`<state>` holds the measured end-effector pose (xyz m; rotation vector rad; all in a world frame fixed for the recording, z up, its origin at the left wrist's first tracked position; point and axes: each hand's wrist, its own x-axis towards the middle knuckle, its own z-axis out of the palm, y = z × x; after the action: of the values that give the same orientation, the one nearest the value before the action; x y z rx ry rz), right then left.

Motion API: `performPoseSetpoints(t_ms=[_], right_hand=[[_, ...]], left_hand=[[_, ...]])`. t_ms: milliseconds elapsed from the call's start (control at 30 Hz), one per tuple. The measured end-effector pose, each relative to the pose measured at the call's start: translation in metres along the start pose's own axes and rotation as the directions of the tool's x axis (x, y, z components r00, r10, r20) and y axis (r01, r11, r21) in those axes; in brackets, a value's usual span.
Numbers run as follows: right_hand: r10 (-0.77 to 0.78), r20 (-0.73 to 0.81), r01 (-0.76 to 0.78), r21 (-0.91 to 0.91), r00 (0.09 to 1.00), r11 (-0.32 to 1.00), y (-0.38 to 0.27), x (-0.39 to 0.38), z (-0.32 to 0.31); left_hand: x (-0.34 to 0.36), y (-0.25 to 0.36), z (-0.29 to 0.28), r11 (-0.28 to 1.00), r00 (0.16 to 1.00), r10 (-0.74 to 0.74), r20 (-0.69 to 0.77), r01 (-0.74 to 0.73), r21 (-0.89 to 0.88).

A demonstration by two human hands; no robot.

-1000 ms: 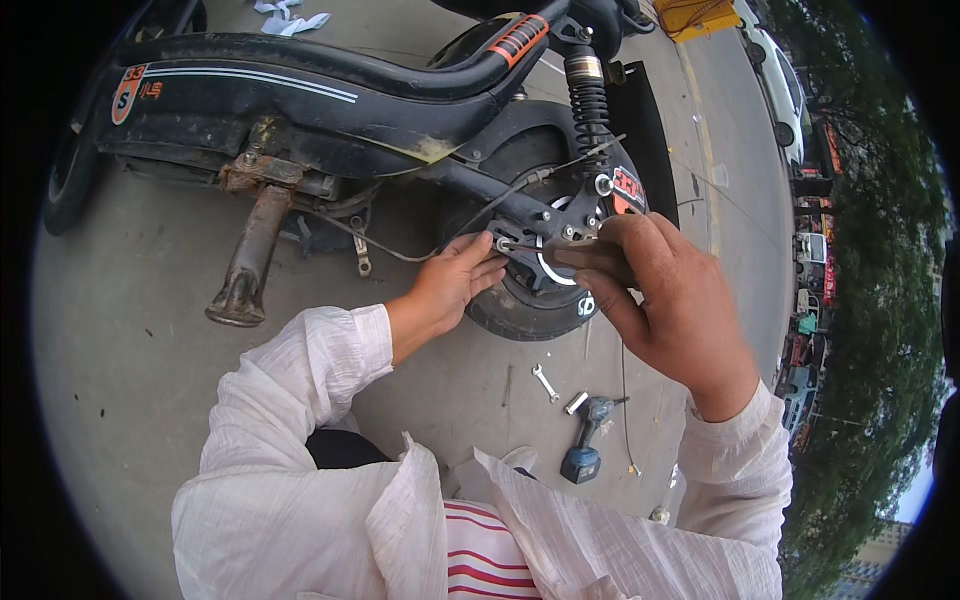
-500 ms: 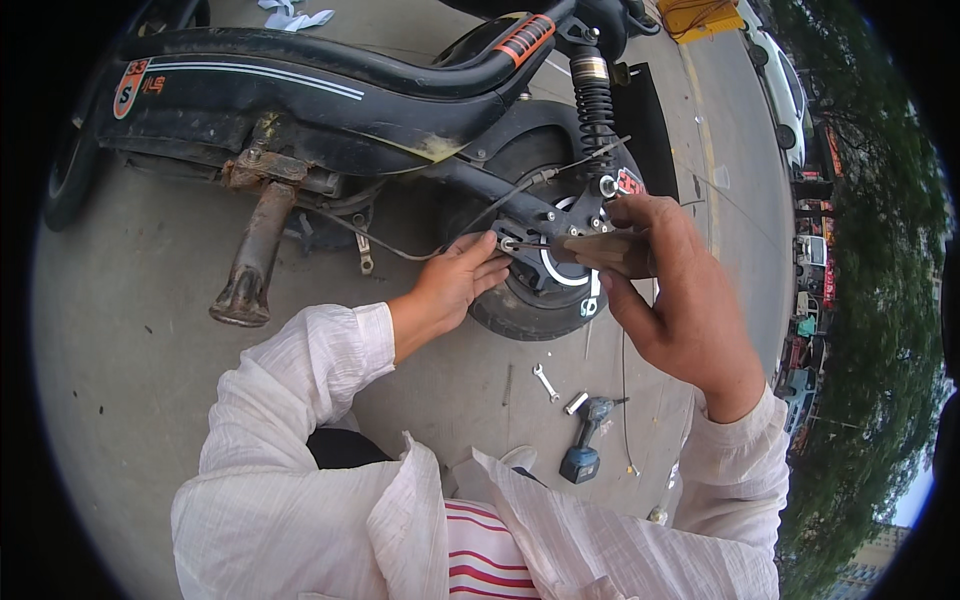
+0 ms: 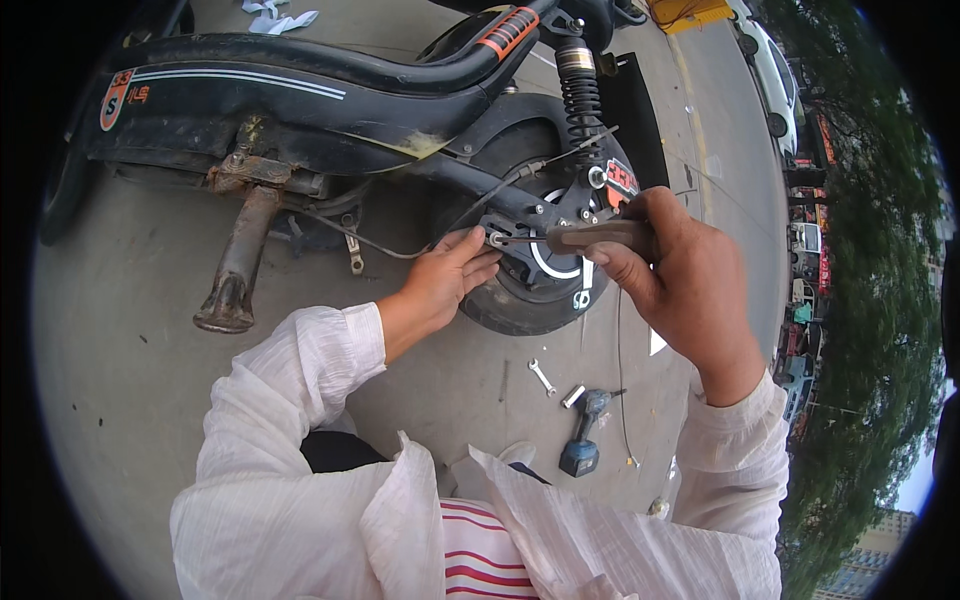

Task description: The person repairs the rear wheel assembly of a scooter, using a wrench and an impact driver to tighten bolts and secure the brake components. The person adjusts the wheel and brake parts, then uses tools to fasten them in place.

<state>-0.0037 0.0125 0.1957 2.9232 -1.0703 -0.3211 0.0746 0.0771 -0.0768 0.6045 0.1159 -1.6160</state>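
Note:
A black electric scooter point(image 3: 290, 100) stands across the upper view, its rear wheel point(image 3: 520, 310) below the coil-spring shock absorber. My right hand point(image 3: 700, 290) grips the brown handle of a screwdriver point(image 3: 600, 238), held nearly level. The screwdriver's shaft points left, with its tip at a small round metal fitting point(image 3: 495, 239) on a black bracket beside the wheel. My left hand point(image 3: 437, 285) is closed right at that fitting, thumb above and fingers below; what it pinches is hidden. A thin cable point(image 3: 505, 180) runs over the swingarm just above.
On the pavement below the wheel lie an open-end wrench point(image 3: 541, 377), a metal socket point(image 3: 573, 396) and a blue cordless drill point(image 3: 581, 445). A rusty stand leg point(image 3: 240, 265) juts out beneath the scooter. At the top right is a yellow crate point(image 3: 690, 14); parked vehicles line the far right.
The screwdriver handle, tilted slightly before, now lies more level, and my right-hand grip has shifted around it. My left hand stays at the fitting. The whole view has shifted slightly.

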Motion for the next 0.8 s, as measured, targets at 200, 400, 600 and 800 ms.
performPoseSetpoints(t_ms=[200, 400, 600, 800], right_hand=[[-0.140, -0.017, 0.139, -0.047, 0.990, 0.989, 0.010, -0.001, 0.001], [-0.287, -0.278, 0.332, 0.128, 0.917, 0.935, 0.011, 0.002, 0.012], [-0.224, -0.189, 0.234, 0.030, 0.956, 0.972, 0.010, 0.000, 0.008], [-0.162, -0.055, 0.161, -0.017, 0.985, 0.987, 0.008, 0.001, 0.007]], left_hand=[[0.000, 0.002, -0.001, 1.000, 1.000, 0.015, -0.002, -0.015, -0.017], [0.001, -0.002, 0.004, 1.000, 0.999, 0.009, -0.034, -0.010, -0.016], [0.002, 0.001, -0.002, 1.000, 1.000, -0.003, 0.012, 0.004, -0.021], [0.000, 0.002, -0.002, 1.000, 0.999, 0.007, 0.046, -0.006, -0.016]])
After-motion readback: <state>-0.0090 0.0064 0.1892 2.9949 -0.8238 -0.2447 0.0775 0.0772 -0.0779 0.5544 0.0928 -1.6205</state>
